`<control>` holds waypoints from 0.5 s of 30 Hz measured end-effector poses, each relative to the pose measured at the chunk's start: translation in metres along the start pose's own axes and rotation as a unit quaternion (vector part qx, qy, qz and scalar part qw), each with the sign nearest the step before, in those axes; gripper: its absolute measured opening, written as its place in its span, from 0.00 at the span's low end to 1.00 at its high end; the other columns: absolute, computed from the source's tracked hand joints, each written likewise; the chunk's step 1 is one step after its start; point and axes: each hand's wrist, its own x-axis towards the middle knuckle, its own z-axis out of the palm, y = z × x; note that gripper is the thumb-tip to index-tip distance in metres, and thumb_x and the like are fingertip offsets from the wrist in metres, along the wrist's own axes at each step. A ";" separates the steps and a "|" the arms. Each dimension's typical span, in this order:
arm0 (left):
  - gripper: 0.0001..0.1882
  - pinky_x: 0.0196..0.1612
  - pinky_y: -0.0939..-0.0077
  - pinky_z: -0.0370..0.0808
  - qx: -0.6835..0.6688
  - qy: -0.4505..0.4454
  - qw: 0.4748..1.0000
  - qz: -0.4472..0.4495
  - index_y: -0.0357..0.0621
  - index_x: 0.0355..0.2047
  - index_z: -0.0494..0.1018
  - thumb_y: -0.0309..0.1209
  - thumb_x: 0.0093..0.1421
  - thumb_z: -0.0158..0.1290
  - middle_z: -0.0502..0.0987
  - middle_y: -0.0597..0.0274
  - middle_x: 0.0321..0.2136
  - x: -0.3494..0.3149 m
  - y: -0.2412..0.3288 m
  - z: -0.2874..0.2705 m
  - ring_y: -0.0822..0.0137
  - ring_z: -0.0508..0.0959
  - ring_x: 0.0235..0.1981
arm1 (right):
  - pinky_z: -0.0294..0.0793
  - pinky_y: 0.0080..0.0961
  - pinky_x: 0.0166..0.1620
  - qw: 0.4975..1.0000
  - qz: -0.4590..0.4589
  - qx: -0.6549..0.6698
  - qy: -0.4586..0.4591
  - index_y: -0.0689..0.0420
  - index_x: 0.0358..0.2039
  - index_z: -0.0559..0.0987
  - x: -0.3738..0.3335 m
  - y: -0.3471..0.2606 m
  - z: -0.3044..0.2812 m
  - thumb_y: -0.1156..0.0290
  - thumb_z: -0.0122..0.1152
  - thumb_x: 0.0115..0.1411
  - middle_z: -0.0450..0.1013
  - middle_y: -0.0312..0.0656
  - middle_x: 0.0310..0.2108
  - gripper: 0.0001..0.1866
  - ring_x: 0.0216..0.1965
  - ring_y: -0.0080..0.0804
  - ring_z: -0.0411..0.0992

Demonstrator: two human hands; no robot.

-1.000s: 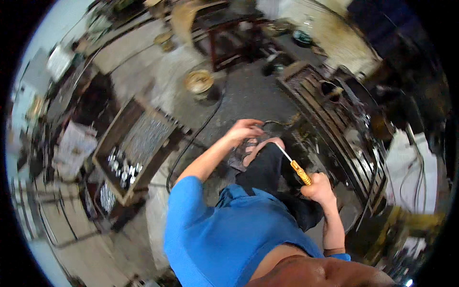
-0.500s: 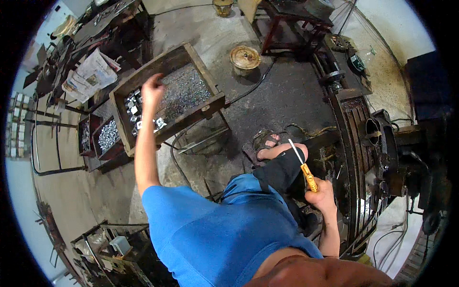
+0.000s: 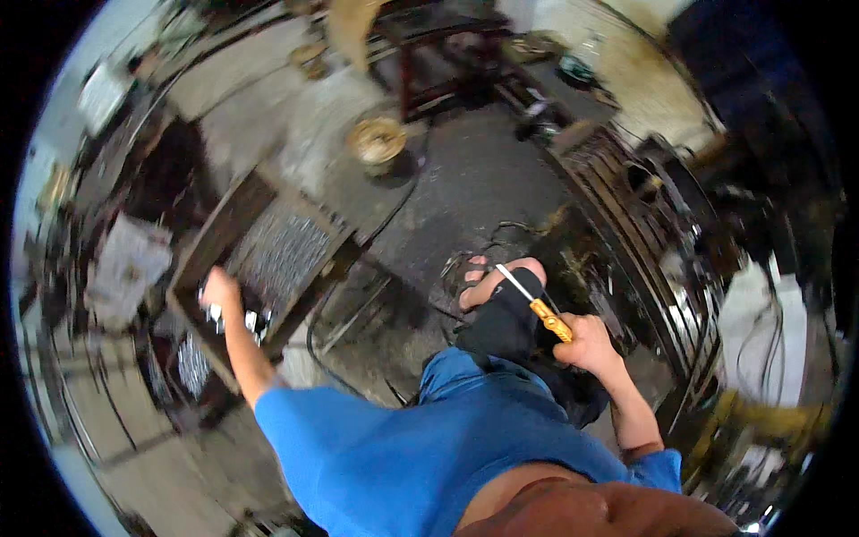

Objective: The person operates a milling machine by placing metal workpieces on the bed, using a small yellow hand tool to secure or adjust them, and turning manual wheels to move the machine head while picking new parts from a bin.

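My left hand (image 3: 219, 288) is stretched out over the near left part of a wooden tray (image 3: 300, 333). Its fingers look curled but are smeared by motion, so what they hold, if anything, does not show. Just beside and below it lie shiny square metal pieces (image 3: 253, 319). Small grey metal bits (image 3: 284, 253) cover the far part of the tray. In front of my right knee, my right hand (image 3: 586, 343) is closed round the yellow handle of a tool (image 3: 548, 319) with a thin, straight silver shaft. The shaft points up and to the left, touching nothing.
A dark slotted machine bed (image 3: 626, 242) runs along my right. Beyond the tray stands a round bucket (image 3: 377, 143) with a crusted top, a cable beside it. Left of the tray are a bin of small metal parts (image 3: 193, 365) and a newspaper (image 3: 128, 268).
The view has swung, shifting the surroundings left and blurring them. My left hand has drawn back toward the near left part of the tray. The tool remains in my right hand.
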 end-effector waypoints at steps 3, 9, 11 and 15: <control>0.12 0.32 0.51 0.68 -0.024 0.013 1.000 -0.015 0.49 0.31 0.69 0.36 0.44 0.51 0.77 0.55 0.28 0.002 -0.006 0.008 0.53 0.77 0.29 | 0.71 0.40 0.33 1.000 0.012 -0.002 -0.010 0.59 0.26 0.75 -0.002 0.014 0.005 0.63 0.57 0.31 0.72 0.53 0.21 0.19 0.26 0.51 0.71; 0.12 0.20 0.86 0.60 -0.677 -0.050 0.732 -0.051 0.37 0.29 0.76 0.32 0.46 0.58 0.73 0.68 0.21 0.013 0.040 -0.060 0.80 0.65 0.19 | 0.70 0.41 0.33 0.998 -0.016 0.055 0.027 0.59 0.25 0.76 -0.006 0.006 -0.012 0.65 0.54 0.33 0.71 0.53 0.20 0.16 0.25 0.54 0.70; 0.12 0.21 0.83 0.59 -0.760 -0.162 0.629 0.004 0.38 0.32 0.75 0.32 0.49 0.56 0.73 0.70 0.23 -0.005 0.121 -0.135 0.78 0.65 0.19 | 0.70 0.42 0.33 0.999 -0.004 0.044 0.027 0.60 0.24 0.76 0.001 -0.001 -0.012 0.66 0.54 0.32 0.71 0.55 0.20 0.16 0.27 0.54 0.70; 0.10 0.26 0.82 0.64 -0.818 -0.332 0.460 0.092 0.41 0.31 0.73 0.32 0.49 0.52 0.72 0.67 0.25 -0.062 0.269 -0.189 0.75 0.69 0.24 | 0.71 0.40 0.33 0.986 -0.078 0.029 0.141 0.61 0.21 0.77 0.023 -0.022 -0.020 0.65 0.55 0.31 0.71 0.52 0.21 0.15 0.28 0.51 0.70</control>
